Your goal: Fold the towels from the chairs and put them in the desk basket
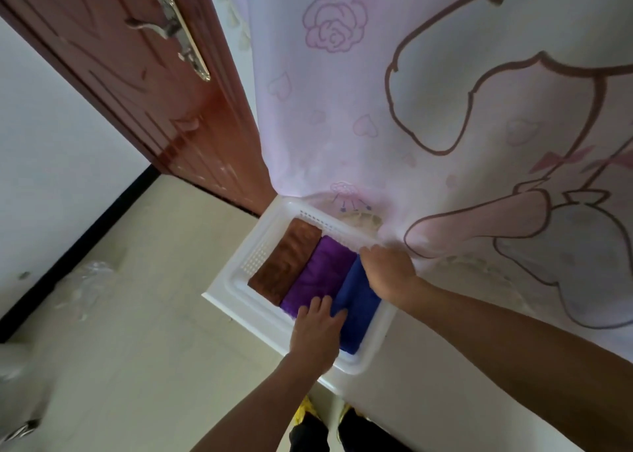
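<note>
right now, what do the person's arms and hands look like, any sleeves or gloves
The left arm and right arm are bare as far as the frame shows, no sleeves in view. The left hand and the right hand wear no gloves, and no watch, bracelet or ring shows on either.

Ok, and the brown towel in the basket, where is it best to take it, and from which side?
Come from above and pinch its two short ends. The brown towel lies flat, one long side along the basket wall, the other against the purple towel, so only the ends look free.
</note>
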Demonstrator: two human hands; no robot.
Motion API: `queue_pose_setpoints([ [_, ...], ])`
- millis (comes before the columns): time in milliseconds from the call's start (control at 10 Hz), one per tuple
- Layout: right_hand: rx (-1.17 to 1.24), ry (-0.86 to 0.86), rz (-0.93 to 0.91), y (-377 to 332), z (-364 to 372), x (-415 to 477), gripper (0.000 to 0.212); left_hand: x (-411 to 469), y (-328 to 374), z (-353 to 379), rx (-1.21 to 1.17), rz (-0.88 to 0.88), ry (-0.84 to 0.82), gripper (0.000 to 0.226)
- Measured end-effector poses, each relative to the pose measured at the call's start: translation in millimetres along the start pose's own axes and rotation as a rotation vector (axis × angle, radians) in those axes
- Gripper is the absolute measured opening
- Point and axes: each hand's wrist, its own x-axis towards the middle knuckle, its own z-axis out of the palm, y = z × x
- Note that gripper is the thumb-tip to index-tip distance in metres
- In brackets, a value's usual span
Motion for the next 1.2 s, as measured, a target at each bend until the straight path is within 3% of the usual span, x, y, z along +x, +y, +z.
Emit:
queue_pose_setpoints([
  [100,-0.095,0.143,-0.194,-0.4,14.5,-11.2,0.042,3.0,-4.2,0.0,-0.006,0.003,-0.020,0.049],
  [200,-0.047,-0.049,-0.264,2.1,39.4,-18.2,0.059,1.8,-5.8,-1.0,-0.010,0.013,-0.066,0.051],
  [300,-0.071,-0.254,-0.207,3.2,46.7,-14.3,0.065,-1.6,-9.3,1.7,0.000,0.000,-0.094,0.048],
  [400,-0.080,-0.332,-0.184,-5.4,46.7,-11.3,0.067,-6.3,-10.5,1.7,-0.002,0.009,-0.157,0.049],
  [600,-0.100,-0.282,-0.145,-9.2,42.5,-16.7,0.066,-10.6,-17.0,-5.2,0.010,0.053,-0.211,0.053],
  [700,-0.122,-0.135,-0.065,-10.4,41.9,-31.3,0.058,-16.0,-27.1,-11.7,0.015,0.111,-0.199,0.052],
  [800,-0.154,-0.110,-0.015,-10.1,48.2,-51.5,0.053,-23.7,-51.2,-16.2,0.025,0.169,-0.106,0.045],
  [1000,-0.105,-0.267,0.152,-18.5,48.5,-62.1,0.055,-21.2,-115.0,-28.7,0.056,0.264,0.220,0.014],
  [1100,-0.085,-0.351,0.230,-31.8,35.7,-61.4,0.059,-21.6,-147.9,-39.3,0.122,0.233,0.270,0.025],
  [1200,0.081,-0.264,0.333,-44.5,6.0,-57.7,0.053,-17.0,-176.4,-34.9,0.159,0.146,0.204,0.061],
])
